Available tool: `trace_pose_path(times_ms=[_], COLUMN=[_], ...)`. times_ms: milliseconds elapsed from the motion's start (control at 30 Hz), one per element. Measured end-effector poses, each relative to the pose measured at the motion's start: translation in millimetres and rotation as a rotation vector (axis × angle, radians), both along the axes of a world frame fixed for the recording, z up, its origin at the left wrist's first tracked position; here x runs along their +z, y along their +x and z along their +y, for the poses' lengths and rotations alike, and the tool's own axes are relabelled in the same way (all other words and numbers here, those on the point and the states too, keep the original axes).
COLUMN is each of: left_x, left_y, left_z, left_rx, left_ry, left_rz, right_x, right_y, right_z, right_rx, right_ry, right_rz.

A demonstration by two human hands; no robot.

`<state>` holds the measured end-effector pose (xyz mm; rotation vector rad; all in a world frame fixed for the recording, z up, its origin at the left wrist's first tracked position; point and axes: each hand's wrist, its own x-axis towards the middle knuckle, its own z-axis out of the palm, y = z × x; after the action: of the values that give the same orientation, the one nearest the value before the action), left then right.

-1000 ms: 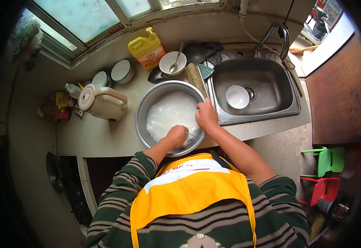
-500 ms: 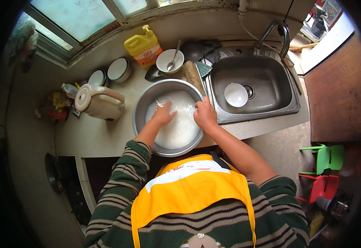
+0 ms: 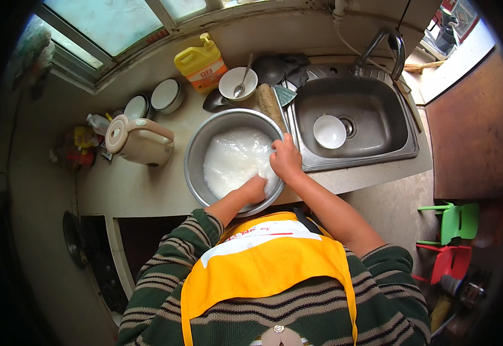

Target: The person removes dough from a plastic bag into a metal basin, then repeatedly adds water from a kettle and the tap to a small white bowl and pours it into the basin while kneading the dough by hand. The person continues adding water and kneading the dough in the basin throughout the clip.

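A wide silver metal pot [image 3: 194, 142] stands at the counter's near edge, holding milky water over a pale mass that looks like rice [image 3: 228, 158]. My left hand [image 3: 252, 190] reaches into the near right part of the pot, its fingers sunk in the white liquid and hidden. On the right side, my right hand [image 3: 286, 159] is closed around the pot's rim, with the thumb and fingertips on the inner side.
Left of the pot stands a beige electric kettle [image 3: 158, 147]. Behind are a yellow jug [image 3: 201, 66], a white bowl [image 3: 232, 78] holding a spoon [image 3: 239, 89], and stacked bowls [image 3: 165, 95]. A steel sink [image 3: 372, 104] with a white bowl [image 3: 329, 132] lies right.
My left hand has moved from the middle of the pot toward its near right side and dipped into the liquid. My right hand has stayed on the rim.
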<state>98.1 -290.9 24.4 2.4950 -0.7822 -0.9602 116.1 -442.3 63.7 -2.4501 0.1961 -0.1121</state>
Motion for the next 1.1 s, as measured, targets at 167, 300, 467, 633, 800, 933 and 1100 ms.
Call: trace_pose_path(times_ms=[167,300,467,633,800,933,1100], left_x=[6.5,12.3,11.7,15.9,19.9,20.3,25.6], left_y=[5.0,26.8,59.3,80.1,51.5,24.6,-6.4], left_z=[9.5,25.1,51.8,68.9,61.3,41.6,17.4], left_rx=[0.108,0.257,0.447,0.575,0.540,0.412,0.331], left_ry=[0.032,-0.104,-0.118,0.091,0.377,0.398,0.225], left_rz=[0.028,-0.195,-0.348,-0.317,-0.262,-0.233,-0.034], right_x=[-0.4,-0.6,1.5,3.4,0.5,-2.4,-4.5], right_y=[0.0,0.5,0.5,0.1,0.5,1.4,2.7], right_z=[-0.2,-0.7,-0.5,-0.4,0.1,0.6,0.2], right_rx=[-0.001,-0.002,-0.003,-0.001,-0.003,0.003,-0.001], right_ry=[0.012,0.018,0.025,0.030,0.017,0.012,0.015], right_rz=[0.002,-0.011,0.007,0.007,-0.015,-0.031,-0.048])
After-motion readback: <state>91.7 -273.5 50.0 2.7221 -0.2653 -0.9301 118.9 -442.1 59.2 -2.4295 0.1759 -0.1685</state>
